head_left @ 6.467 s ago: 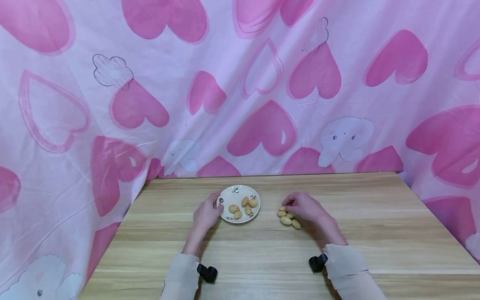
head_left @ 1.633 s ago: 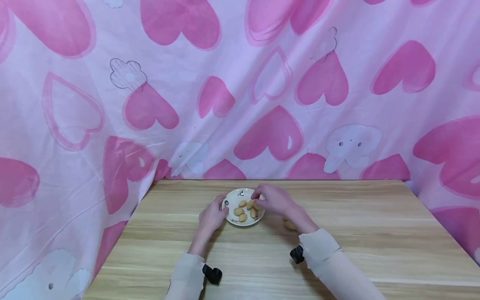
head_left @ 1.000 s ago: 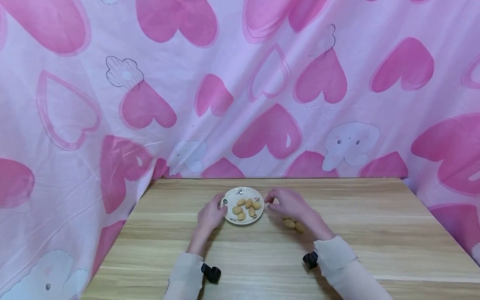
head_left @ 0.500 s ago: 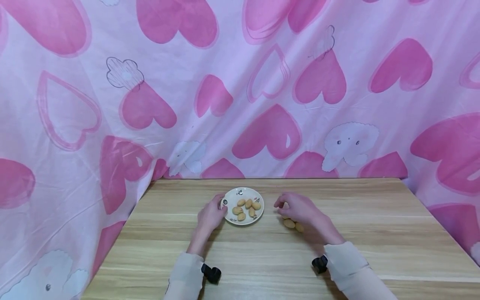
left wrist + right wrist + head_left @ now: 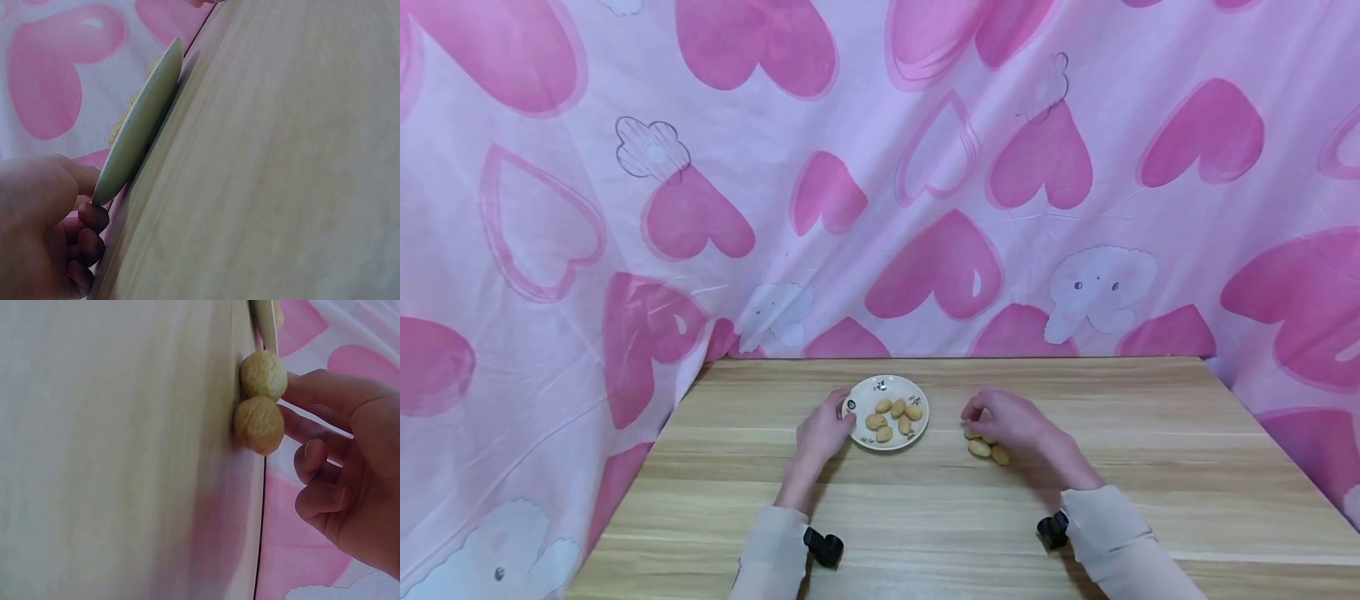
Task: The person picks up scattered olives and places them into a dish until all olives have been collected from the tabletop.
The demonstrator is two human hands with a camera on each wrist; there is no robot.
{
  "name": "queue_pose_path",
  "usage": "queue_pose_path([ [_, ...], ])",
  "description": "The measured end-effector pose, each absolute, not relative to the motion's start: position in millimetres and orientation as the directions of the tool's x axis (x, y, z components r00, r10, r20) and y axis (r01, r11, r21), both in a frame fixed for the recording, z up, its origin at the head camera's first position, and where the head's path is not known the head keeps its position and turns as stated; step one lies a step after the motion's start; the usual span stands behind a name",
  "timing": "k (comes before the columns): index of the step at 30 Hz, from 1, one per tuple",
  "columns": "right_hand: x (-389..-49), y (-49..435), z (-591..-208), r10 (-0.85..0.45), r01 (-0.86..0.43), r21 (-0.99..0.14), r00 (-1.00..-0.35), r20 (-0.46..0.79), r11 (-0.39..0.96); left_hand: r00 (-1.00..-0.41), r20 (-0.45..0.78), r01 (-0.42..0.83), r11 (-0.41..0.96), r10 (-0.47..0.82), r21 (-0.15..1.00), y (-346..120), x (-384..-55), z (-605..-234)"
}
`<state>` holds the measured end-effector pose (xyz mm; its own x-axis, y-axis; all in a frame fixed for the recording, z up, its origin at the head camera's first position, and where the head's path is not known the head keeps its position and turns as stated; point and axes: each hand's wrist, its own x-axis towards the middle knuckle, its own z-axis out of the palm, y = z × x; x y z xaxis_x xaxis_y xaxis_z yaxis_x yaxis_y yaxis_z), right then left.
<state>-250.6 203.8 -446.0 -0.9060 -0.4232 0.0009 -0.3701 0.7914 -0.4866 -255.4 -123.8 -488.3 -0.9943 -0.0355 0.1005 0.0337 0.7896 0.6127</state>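
Note:
A white plate (image 5: 861, 435) with small dark prints bears several small tan oval pieces (image 5: 883, 406), wrinkled and nut-like. My left hand (image 5: 822, 429) pinches the plate's left rim, thumb above and fingers beneath; in the left wrist view the plate (image 5: 140, 119) is seen from its side. Right of the plate, several more tan pieces (image 5: 979, 448) lie on the table. My right hand (image 5: 1011, 417) is over their far side, fingers loosely bent. In the right wrist view two wrinkled pieces (image 5: 258, 425) hide its thumb and index fingertips; no piece is visibly gripped.
The wood-grain table (image 5: 880, 517) reaches back to a pink curtain (image 5: 925, 167) printed with hearts. Each wrist wears a black camera; the left camera (image 5: 824, 548) is close above the tabletop.
My right hand put a piece on the plate, drew back rightward and is now over the loose pieces. The plate holds more pieces than at first. My left hand keeps its hold on the rim.

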Motion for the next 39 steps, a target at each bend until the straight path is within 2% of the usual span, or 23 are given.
queue_pose_path([
  [7,-250.0,208.8,-448.0,-0.416,-0.335,-0.510,-0.908,-0.050,0.792,-0.995,0.089,0.027,0.787,-0.036,0.617,-124.4,-254.9,-487.4],
  [15,-252.0,209.7,-452.1,-0.463,-0.390,-0.505,-0.886,-0.022,0.770,-0.995,0.093,0.026,0.789,-0.040,0.614,-123.8,-256.2,-487.2],
  [25,-251.5,198.1,-446.1,-0.425,-0.360,-0.530,-0.905,-0.001,0.768,-0.995,0.086,0.013,0.792,-0.050,0.610,-123.6,-255.1,-486.5],
  [30,-251.9,188.5,-440.6,-0.422,-0.367,-0.517,-0.907,0.012,0.773,-0.995,0.084,0.010,0.791,-0.052,0.612,-124.4,-255.5,-486.9],
  [39,-257.6,168.2,-438.2,-0.470,-0.453,-0.455,-0.879,0.084,0.767,-0.995,0.095,0.031,0.784,-0.037,0.621,-124.2,-254.8,-486.7],
])
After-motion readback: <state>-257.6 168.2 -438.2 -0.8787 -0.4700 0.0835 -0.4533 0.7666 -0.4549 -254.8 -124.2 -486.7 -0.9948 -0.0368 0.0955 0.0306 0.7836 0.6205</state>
